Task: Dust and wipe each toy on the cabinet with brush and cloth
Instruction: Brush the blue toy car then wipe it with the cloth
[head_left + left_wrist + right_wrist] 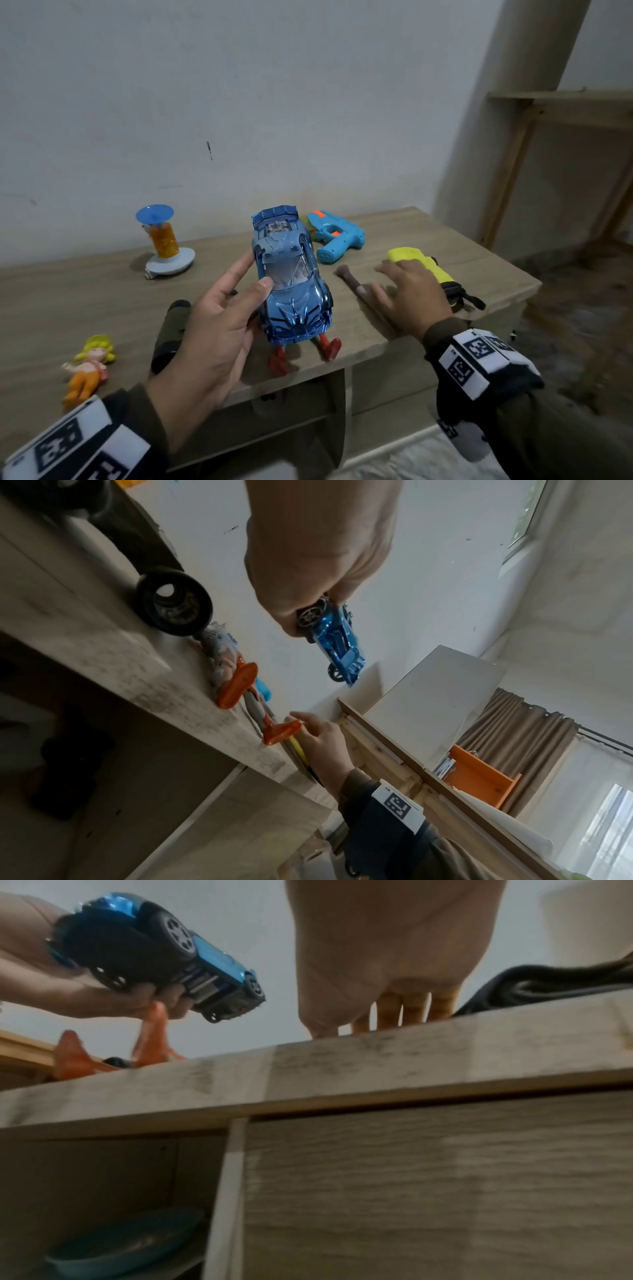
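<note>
Nearest the head camera was the left hand (219, 329), thumb and fingers curled round the translucent blue plastic toy car (291, 277), which it held lifted clear of the pale wood-grain cabinet top (85, 294). Left of it lay a small yellow-haired doll in orange (89, 365) near the front edge and a dark cylindrical object (169, 337) just beside the wrist; farther back stood a blue-capped orange toy on a white base (166, 245). Under the car, red plastic legs of another toy (305, 353) poked over the front edge, so lowering the car carelessly could, I judged, knock that toy off. Right of the car lay a light-blue toy gun (337, 238) at the far side, then a brownish slim-handled brush (359, 291), over which the right hand (411, 294) hovered with fingers spread and holding nothing. Just beyond it sat a yellow cloth (416, 262). A hurried grab might roll the brush off the near edge. The right wrist view alone showed the car's dark underside (137, 958) and a blue bowl (126, 1240) in the cabinet's open shelf; the left wrist view alone showed a curtained window behind.
</note>
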